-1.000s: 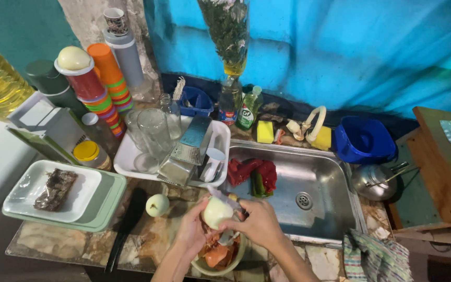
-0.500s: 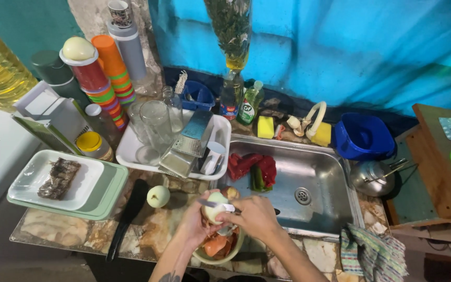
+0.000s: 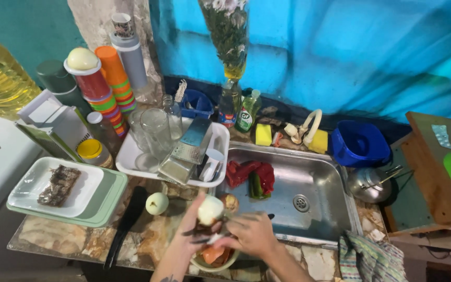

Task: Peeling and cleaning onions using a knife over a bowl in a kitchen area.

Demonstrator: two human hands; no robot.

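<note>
Your left hand [image 3: 191, 237] grips onion [image 3: 210, 210], raised over bowl [image 3: 212, 259] so peelings drop in. Your right hand [image 3: 251, 235] closed on knife [image 3: 204, 239], blade at onion base. Second onion [image 3: 156, 203] waits on bench [image 3: 79, 237], beside sink [image 3: 319, 180].
</note>
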